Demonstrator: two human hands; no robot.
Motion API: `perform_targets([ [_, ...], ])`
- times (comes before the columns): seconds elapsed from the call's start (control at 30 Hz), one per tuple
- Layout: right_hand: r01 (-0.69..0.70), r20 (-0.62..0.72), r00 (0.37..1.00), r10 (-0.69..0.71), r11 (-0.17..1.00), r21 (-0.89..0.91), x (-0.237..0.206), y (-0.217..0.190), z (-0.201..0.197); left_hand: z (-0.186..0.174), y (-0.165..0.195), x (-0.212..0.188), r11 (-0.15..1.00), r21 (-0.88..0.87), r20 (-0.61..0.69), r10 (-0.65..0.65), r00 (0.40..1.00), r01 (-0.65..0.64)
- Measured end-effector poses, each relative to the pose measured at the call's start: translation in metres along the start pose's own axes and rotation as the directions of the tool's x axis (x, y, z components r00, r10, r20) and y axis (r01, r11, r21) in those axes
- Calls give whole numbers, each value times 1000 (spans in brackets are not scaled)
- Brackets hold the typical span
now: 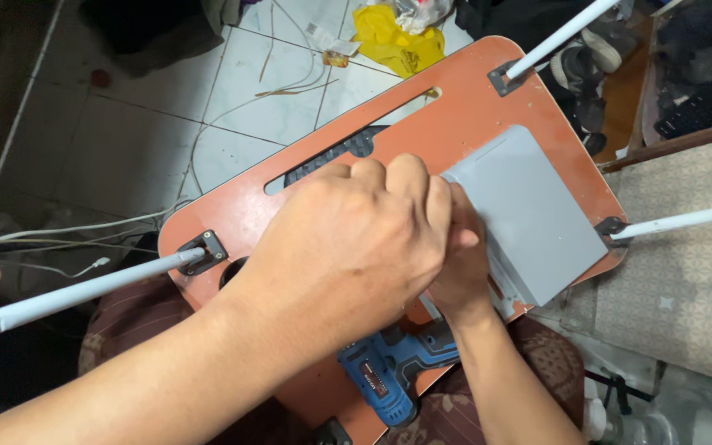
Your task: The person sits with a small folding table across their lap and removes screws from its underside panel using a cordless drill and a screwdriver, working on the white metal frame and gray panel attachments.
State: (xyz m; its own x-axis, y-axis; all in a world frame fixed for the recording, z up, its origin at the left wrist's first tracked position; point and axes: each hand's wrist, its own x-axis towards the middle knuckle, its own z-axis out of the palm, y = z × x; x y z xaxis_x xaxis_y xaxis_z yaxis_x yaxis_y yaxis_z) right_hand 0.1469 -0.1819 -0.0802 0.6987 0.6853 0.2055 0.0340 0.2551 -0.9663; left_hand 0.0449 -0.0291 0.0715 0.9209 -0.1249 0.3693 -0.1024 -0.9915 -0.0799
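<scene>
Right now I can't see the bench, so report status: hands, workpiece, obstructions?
Left hand fisted over right hand, at grey plastic panel on orange board. Blue drill beneath.

Both forearms are bare to the edge of the picture, with no sleeves, watch, rings or gloves on the left hand (348, 247) or the right hand (459, 272). Below them the lap wears dark brown cloth (537, 363) printed with a pale, small ornamental pattern

An upside-down orange wooden worktop (306, 177) with white metal legs (67, 292) carries a flat grey box (529, 214) on its right side and a blue power drill (389, 375) at its near edge.
</scene>
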Motion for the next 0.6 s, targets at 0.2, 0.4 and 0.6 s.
perform_targets([
  [0.2,53,4,998,-59,866,-497,1,-1,-16,-8,-2,-3,974,-223,-171,10,985,-48],
  [0.4,20,43,999,0,879,-476,-2,-9,-11,-12,3,-6,922,-359,-119,108,987,-144],
  [0.6,-64,50,995,88,931,-359,2,-13,4,-5,8,-3,992,-74,-19,102,995,-103],
])
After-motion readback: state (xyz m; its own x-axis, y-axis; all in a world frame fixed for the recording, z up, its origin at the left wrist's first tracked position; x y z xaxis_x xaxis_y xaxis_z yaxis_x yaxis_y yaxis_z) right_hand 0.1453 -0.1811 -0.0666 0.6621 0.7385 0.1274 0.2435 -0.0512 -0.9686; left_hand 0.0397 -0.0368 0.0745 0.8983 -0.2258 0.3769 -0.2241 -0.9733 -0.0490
